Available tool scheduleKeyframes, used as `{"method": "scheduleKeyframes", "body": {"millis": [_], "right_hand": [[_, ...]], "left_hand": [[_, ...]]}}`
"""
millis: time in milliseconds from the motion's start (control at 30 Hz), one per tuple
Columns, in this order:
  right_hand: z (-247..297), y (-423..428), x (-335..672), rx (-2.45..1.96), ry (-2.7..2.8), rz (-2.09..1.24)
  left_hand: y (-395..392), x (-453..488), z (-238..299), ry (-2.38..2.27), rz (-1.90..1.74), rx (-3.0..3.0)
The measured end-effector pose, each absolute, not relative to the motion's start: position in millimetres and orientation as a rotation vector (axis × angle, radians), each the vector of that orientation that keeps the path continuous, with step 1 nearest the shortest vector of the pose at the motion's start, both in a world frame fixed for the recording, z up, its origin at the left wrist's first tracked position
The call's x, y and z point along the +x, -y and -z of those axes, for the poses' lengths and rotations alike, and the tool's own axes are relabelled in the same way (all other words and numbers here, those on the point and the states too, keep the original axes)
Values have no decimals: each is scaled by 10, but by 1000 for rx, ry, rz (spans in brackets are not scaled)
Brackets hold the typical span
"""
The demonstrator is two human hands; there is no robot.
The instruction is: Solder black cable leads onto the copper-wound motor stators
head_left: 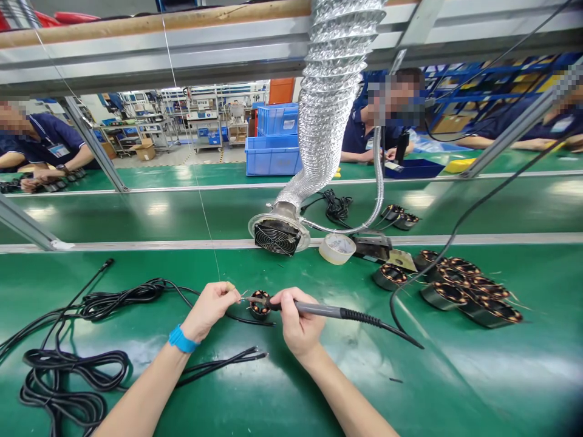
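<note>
My left hand (pixel 209 311) is closed, thumb and fingertips pinched together on a black cable (pixel 250 320) close to where it meets a small copper-wound coil (pixel 260 304). I can't tell from this view whether the coil sits on the table (pixel 455 376) or hangs partly from my grip. It lies just in front of me, between my two hands. My right hand (pixel 298 321) is wrapped around the grey handle of a soldering iron (pixel 319 309) in a pen grip, with the tip reaching over the coil towards my left fingertips (pixel 233 290).

For this close work, a short hold near the front of the handle gives me the steadiest control. Keeping my hands close together also helps, because any tremor stays small. The iron's black flexible lead (pixel 392 326) trails off to the right without dragging on my wrist.

Behind the coil, a fume extractor's fan (pixel 277 237) sits on the far side of the table rail, fed by a silver flexible duct (pixel 325 103). A roll of tape (pixel 337 249) stands nearby. To my right lies a heap of larger wound coils (pixel 469 288), and coiled black cables (pixel 73 370) spread across the left side. A blue band (pixel 183 339) circles my left wrist. Co-workers sit at the benches beyond.
</note>
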State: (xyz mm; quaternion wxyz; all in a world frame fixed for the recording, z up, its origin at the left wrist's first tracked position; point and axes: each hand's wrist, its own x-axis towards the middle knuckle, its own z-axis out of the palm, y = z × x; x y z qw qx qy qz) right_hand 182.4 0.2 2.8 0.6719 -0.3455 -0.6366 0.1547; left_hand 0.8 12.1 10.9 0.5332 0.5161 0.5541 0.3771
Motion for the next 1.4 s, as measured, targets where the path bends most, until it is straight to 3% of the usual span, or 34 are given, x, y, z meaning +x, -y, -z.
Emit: {"method": "scheduleKeyframes", "body": {"millis": [1400], "right_hand": [[-2,-2,1820,-871,1440,-442]], "left_hand": [[-98,29,-99,-1324,-872,1224]]}}
